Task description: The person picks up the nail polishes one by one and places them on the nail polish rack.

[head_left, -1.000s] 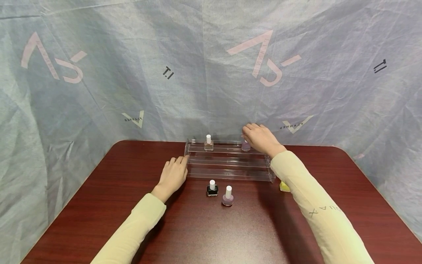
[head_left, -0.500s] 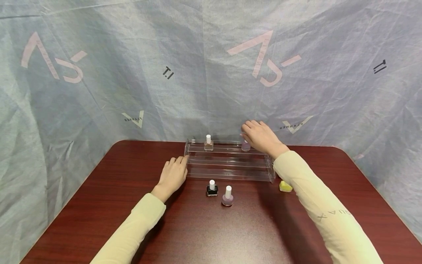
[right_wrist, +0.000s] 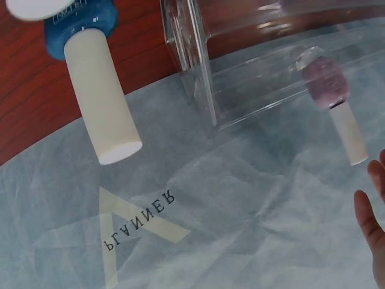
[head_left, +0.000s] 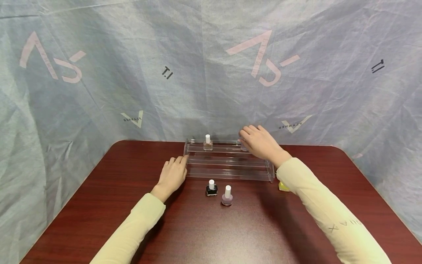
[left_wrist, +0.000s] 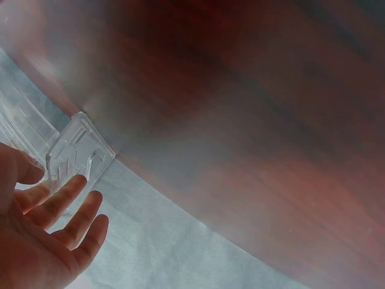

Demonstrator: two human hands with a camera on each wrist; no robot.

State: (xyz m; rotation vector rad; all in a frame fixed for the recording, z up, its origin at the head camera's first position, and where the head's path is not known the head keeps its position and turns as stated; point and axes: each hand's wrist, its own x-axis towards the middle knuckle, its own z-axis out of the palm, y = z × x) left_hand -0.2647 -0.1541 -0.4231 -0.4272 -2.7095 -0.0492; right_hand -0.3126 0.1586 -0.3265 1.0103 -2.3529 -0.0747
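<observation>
A clear tiered display rack [head_left: 227, 172] stands near the table's back edge. My left hand [head_left: 173, 172] touches its left end; in the left wrist view the fingers [left_wrist: 75, 226] are spread and fairly straight by the clear end panel [left_wrist: 81, 147]. On the top tier, a purple nail polish bottle [right_wrist: 325, 81] with a white cap stands upright. My right hand [head_left: 260, 143] is over that spot, and the right wrist view shows its fingertips apart from the cap. Further left on the same tier is a beige nail polish bottle [head_left: 208, 146].
A black nail polish bottle [head_left: 211, 190] and a mauve one [head_left: 227, 199] stand on the table before the rack. A yellow bottle [head_left: 283, 187] sits partly behind my right sleeve. The right wrist view also has a blue bottle [right_wrist: 81, 21]. A grey cloth [head_left: 204, 73] hangs behind.
My right hand lifted slightly, then came down and a little left over the purple nail polish bottle. More of my right forearm has swung right. The left hand stays in place.
</observation>
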